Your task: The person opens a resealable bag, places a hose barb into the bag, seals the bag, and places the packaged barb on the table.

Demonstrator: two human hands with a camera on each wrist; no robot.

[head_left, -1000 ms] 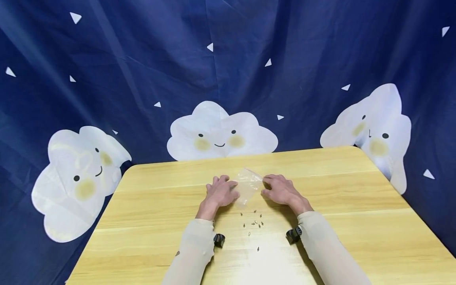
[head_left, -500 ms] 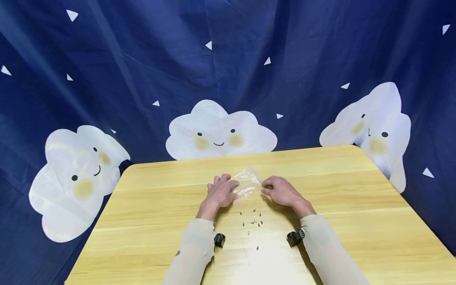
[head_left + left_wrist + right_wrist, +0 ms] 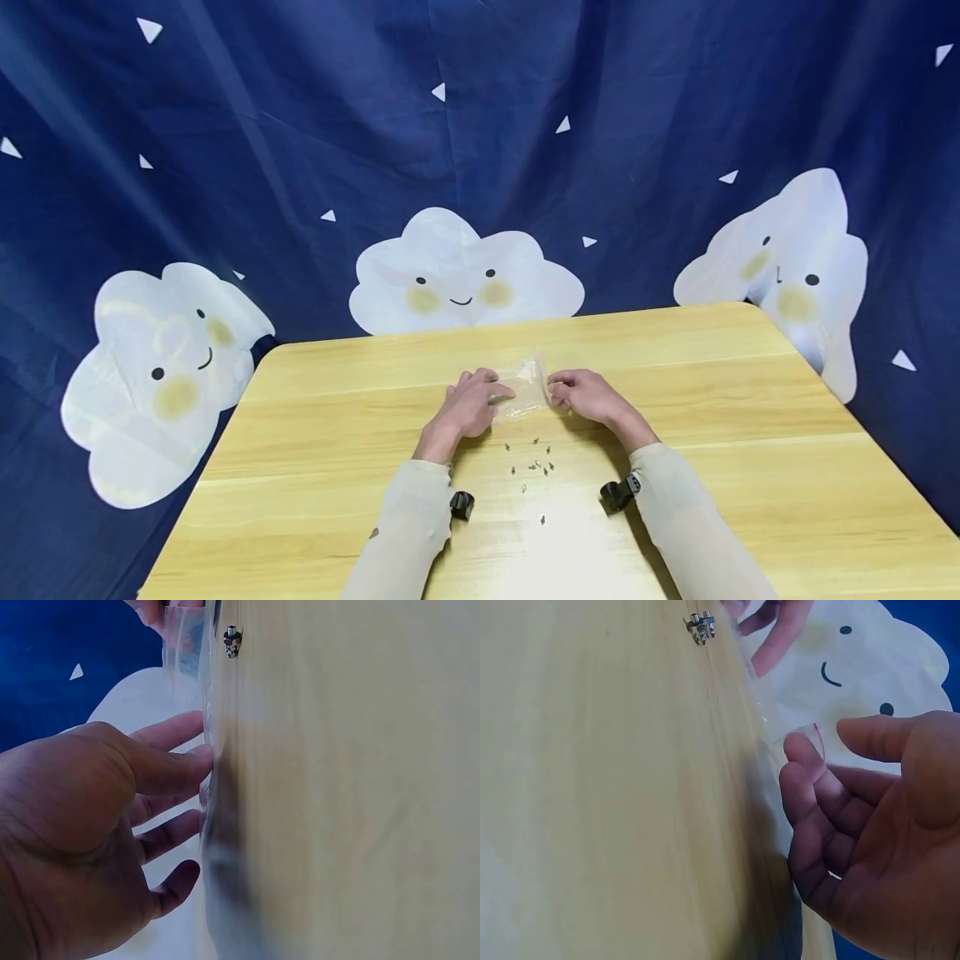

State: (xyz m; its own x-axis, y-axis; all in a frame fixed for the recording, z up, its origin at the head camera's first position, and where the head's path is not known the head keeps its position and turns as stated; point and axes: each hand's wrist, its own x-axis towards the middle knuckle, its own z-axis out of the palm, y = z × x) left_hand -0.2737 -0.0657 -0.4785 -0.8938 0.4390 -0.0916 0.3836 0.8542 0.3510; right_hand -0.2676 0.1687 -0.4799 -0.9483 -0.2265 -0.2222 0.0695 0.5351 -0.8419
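Observation:
A clear plastic zip bag [image 3: 527, 385] lies between the two hands near the back middle of the table. On its left side rests my left hand [image 3: 470, 403], index finger stretched over the plastic; in the left wrist view the fingertips [image 3: 196, 754] touch the bag. At the bag's right edge is my right hand [image 3: 588, 394], fingers loosely bent. The right wrist view shows the bag's red-lined mouth [image 3: 819, 741] lifted at the index fingertip, with the thumb apart from it. Several small metal pieces [image 3: 545, 472] lie scattered in front of the bag.
The wooden table [image 3: 322, 433] has its back edge against a dark blue curtain [image 3: 300, 108] printed with white clouds. A black wrist camera [image 3: 462, 505] sits on the left forearm, another black wrist camera [image 3: 617, 495] on the right.
The bag has turned so its mouth edge stands at the right hand. The right hand has shifted slightly left, and the left index finger reaches further over the plastic. The metal pieces stay put.

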